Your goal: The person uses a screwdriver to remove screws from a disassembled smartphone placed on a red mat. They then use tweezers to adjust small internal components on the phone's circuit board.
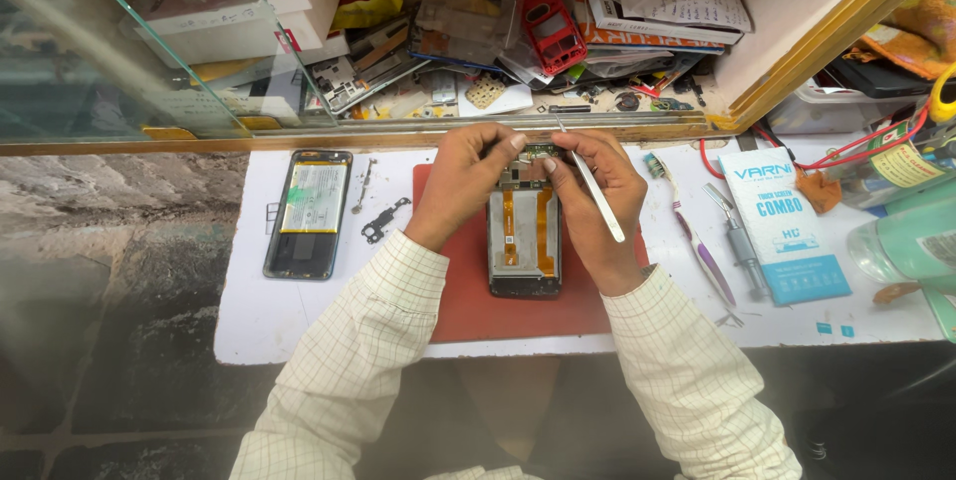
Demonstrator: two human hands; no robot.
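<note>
Presently the person is working at a white bench top [329, 326], with a red mat [468, 301] lying at its middle, and the disassembly looks well advanced, judging by how the parts are lying. The opened phone [525, 241] is resting face down on the mat, its back cover off, orange flex ribbons and bare frame showing; what is left appears to be the work at its upper end. A separate panel with a battery [310, 211] is lying well apart to the left on the bench, and a small black bracket [384, 220] is sitting between that panel and the mat, both already removed by the look of it. The left hand [468, 181] is pinching the phone's top edge, fingers closed narrow on it. The right hand [588, 191] is gripping metal tweezers [597, 199], tips aimed at the top edge; whether they are holding anything cannot be told. A toothbrush [692, 241] is lying just beside on the right.
</note>
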